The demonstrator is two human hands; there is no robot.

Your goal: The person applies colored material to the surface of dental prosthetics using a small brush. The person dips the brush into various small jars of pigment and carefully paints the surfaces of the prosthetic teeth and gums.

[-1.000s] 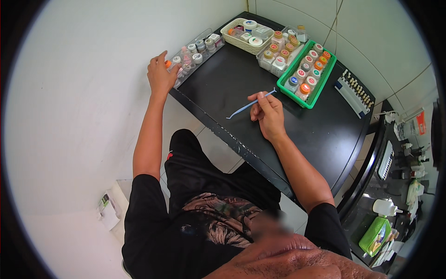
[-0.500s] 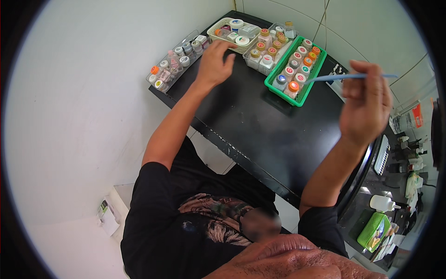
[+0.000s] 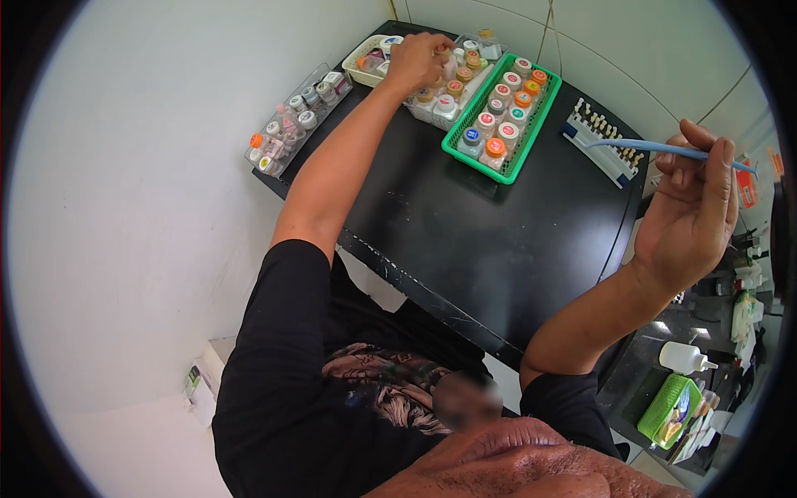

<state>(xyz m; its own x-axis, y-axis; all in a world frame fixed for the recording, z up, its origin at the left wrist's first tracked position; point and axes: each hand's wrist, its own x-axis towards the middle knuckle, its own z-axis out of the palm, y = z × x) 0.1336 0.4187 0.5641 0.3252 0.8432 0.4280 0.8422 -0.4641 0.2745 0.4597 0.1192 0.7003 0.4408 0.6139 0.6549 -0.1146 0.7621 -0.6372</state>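
Note:
My left hand (image 3: 419,62) reaches over the clear plastic basket (image 3: 432,114) of gold-capped jars at the back of the black table. Its bent fingers close round the top of a jar (image 3: 451,68), whose cap they hide. Raised at the right, my right hand (image 3: 689,212) holds a slim light-blue tool (image 3: 643,145) with hooked ends between thumb and fingers. Beside the clear basket stands a green basket (image 3: 516,168) with rows of small jars under coloured caps. A dental shade guide (image 3: 610,141) with tooth-shaped tabs lies on the table to its right.
A cream basket (image 3: 357,75) of tubs stands at the back left, partly behind my left hand. Along the left edge is a clear tray (image 3: 286,170) of little jars. On the right-hand counter are a white squeeze bottle (image 3: 682,358) and a small green basket (image 3: 664,407).
My left hand has moved right, from beside the cream basket onto the jars in the clear basket. My right hand has shifted right with the blue tool, uncovering the shade guide. The view has turned slightly.

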